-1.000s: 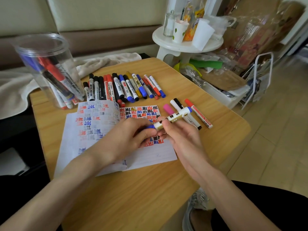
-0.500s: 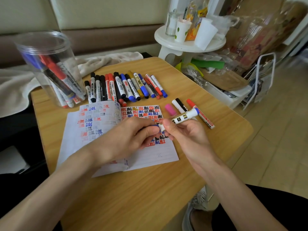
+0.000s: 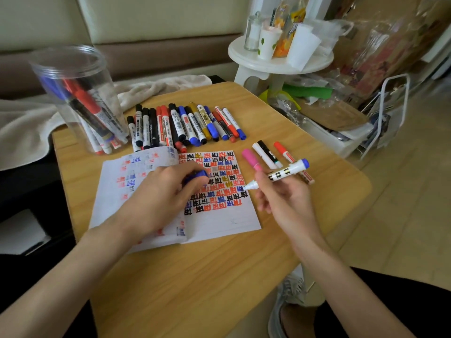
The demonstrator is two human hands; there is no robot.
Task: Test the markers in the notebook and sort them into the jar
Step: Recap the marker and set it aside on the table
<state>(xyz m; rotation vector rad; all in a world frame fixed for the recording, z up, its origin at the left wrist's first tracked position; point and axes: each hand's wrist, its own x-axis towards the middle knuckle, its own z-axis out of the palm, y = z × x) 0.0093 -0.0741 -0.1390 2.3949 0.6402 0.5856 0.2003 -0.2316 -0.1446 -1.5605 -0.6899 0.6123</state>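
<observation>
Blue-ended, the white marker is now uncapped in the right hand, whose fingers and thumb curl round its barrel. Its bare tip points left, at the right edge of the open notebook. Half a second ago both hands met at that tip with the cap still on. Since then the left hand has drawn away leftward and rests on the notebook's pages, its fingertips pinching the blue plastic cap. The clear plastic jar, several markers inside, stands at the far left corner of the light wooden table. The row of capped markers lies beyond the notebook, and four loose markers lie just behind the right hand.
</observation>
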